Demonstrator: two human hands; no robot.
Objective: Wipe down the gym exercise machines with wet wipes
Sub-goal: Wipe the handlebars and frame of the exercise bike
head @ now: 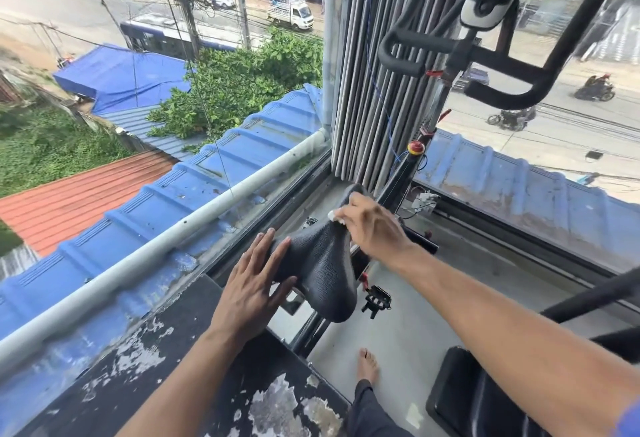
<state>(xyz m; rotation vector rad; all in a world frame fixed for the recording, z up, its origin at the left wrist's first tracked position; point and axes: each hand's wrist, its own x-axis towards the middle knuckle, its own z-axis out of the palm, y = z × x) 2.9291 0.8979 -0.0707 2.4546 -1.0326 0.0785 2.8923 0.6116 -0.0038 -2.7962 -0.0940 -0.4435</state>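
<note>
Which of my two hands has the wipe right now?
The right hand, pressing the white wipe on the saddle nose; the left hand rests flat, holding nothing.

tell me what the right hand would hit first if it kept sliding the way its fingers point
Probably nothing on the saddle: the right hand, pressing a wipe, is already at the nose. Past it, likely the folded blinds, though depth is unclear.

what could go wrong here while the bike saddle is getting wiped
1. The left hand only rests flat against the saddle side, so the saddle may twist or shift under the wiping push.
2. The wet wipe is bunched small under the right hand, so parts of the saddle could get missed.
3. A bare foot stands close below the pedal; a turning crank might hit it.
</note>
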